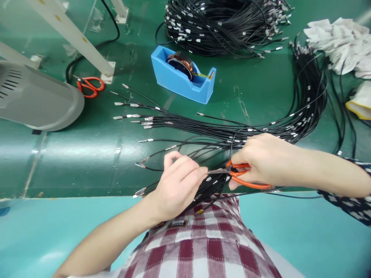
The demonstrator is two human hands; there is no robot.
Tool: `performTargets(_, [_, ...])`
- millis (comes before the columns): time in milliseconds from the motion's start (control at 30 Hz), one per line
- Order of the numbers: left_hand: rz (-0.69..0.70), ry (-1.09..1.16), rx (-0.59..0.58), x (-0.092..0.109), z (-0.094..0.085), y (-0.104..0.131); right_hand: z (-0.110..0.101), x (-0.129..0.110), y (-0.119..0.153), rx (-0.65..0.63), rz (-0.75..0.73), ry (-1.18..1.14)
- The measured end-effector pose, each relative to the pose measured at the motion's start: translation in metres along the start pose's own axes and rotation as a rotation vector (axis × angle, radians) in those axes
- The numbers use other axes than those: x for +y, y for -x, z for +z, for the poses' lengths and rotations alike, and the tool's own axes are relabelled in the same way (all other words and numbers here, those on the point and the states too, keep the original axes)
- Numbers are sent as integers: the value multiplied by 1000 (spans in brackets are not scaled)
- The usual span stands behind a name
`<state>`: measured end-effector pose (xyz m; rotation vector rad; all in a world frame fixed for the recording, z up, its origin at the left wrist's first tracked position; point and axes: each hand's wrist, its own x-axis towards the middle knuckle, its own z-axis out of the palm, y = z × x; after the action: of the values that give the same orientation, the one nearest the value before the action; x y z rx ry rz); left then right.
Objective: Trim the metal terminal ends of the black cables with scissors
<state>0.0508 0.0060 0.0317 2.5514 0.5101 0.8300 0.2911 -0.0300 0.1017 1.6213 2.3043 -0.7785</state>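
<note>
My right hand (255, 160) is wrapped round the orange handles of a pair of scissors (251, 185), whose blades point left. The blade tips meet the fingertips of my left hand (181, 181), which is closed in a pinch. Whatever lies between those fingertips is hidden. Beneath both hands runs a bundle of thin black cables (214, 188) along the table's front edge, with small white tags and metal ends. A longer bundle of black cables (197, 125) lies just beyond, its tagged ends fanned out to the left and its other end curving up at the right.
On the green table (95, 162) stand a blue tape dispenser (182, 85) and a big coil of black cables (223, 27). At the left are a grey machine housing (40, 96) and other orange-handled scissors (90, 85). Crumpled white cloth (342, 44) lies at the far right.
</note>
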Motion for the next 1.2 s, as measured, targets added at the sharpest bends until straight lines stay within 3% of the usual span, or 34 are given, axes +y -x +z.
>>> performTargets(267, [25,24,18,-2,2,4,5,1,-6,-306,100,-337])
performTargets(500, [-17,4,-83,0,1,2,7,-1,-1,12,-11,51])
performTargets(633, [-29,-8,-122,1,0,0,5,-5,1,32,-18,126])
performTargets(767, [-11,-27,-118,1,0,0,5,-10,0,-36,35,53])
performTargets(900, [9,-38,-91,0,0,3,7,-10,-1,-122,96,-134])
performTargets(1067, [24,-34,-77,-1,0,6,14,-3,-5,-489,212,-727])
performTargets(1200, [-40,86,-2,-2,-1,5,25,6,-5,-598,111,-1123])
